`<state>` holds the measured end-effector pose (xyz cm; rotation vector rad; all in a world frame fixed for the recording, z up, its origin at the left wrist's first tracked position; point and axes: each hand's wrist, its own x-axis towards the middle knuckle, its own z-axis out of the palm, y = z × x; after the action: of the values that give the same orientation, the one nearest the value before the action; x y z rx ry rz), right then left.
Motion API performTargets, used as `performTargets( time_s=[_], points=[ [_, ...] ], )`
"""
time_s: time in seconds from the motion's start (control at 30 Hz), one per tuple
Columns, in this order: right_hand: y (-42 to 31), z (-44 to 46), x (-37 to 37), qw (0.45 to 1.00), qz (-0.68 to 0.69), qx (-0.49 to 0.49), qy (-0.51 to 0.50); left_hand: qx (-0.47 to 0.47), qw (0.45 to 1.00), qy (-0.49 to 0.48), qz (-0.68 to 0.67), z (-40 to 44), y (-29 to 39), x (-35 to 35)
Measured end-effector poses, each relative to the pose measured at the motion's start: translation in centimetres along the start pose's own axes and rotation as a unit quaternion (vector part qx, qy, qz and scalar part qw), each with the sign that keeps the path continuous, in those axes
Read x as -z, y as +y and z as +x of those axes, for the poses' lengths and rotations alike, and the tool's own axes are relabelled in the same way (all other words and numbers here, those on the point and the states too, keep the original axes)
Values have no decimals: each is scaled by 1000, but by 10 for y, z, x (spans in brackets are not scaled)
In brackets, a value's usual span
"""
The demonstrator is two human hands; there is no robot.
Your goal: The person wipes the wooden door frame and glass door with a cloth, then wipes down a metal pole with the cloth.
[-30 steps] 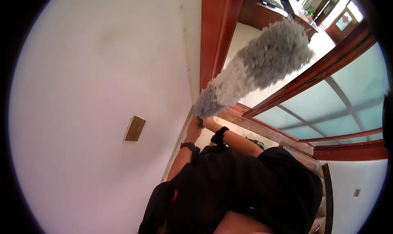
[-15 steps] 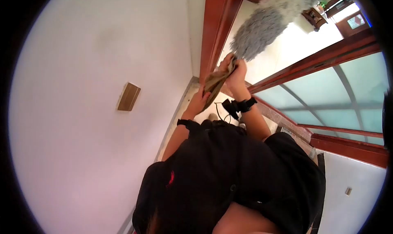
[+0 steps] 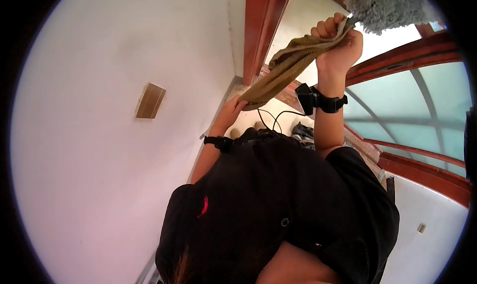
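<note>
A long olive-brown cloth [image 3: 285, 78] stretches slantwise between my two hands, loosely bunched near its upper end. My left hand [image 3: 231, 112] pinches its lower end close to the wall. Further out on the right, my right hand [image 3: 340, 45] is closed in a fist around the cloth's upper end. Just beyond that fist sticks out a fluffy grey duster [image 3: 392, 8], its far part cut off by the view's edge. The duster's handle is hidden, apparently in the fist and under the cloth.
A white wall with a brown switch plate [image 3: 150, 101] rises on the left. Ahead is a red-brown door frame [image 3: 263, 25]; a door with frosted panes [image 3: 392, 105] stands on the right. Dark shoes [image 3: 303, 131] lie on the floor, and a black cable [image 3: 271, 116] hangs near my right wrist.
My right hand has moved up and right, carrying the duster along. The cloth, earlier bunched short between my hands, is now drawn out long. My left hand has shifted slightly left and up.
</note>
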<state>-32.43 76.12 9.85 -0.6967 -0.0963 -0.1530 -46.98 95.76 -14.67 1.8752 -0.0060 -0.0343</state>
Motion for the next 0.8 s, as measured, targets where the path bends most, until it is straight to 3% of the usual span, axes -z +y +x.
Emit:
performTargets(
  time_s=[0.1,0.2,0.23,0.33,0.4,0.47,0.6,0.67,0.8],
  points=[
    [6,2,8,999,-22,36,6,-38,996,52,53,0,1,-6],
    [21,-18,6,999,-45,-12,-15,25,997,55,50,2,40,0],
    [38,-23,15,999,-42,-34,9,21,997,57,47,5,51,1],
    [71,-59,25,994,0,-89,-61,16,996,76,32,13,70,0],
    [89,-70,36,993,17,-100,-52,8,992,90,92,16,74,-2],
    [88,-71,39,992,19,-112,-51,-64,983,135,108,16,71,-7],
    [77,-64,45,991,17,-111,-68,-94,988,87,90,16,87,-6],
    [71,-57,51,990,44,-126,-39,-42,995,29,91,16,94,-8],
    [48,-46,46,995,15,-98,14,-103,990,37,88,14,81,-19]
  ],
)
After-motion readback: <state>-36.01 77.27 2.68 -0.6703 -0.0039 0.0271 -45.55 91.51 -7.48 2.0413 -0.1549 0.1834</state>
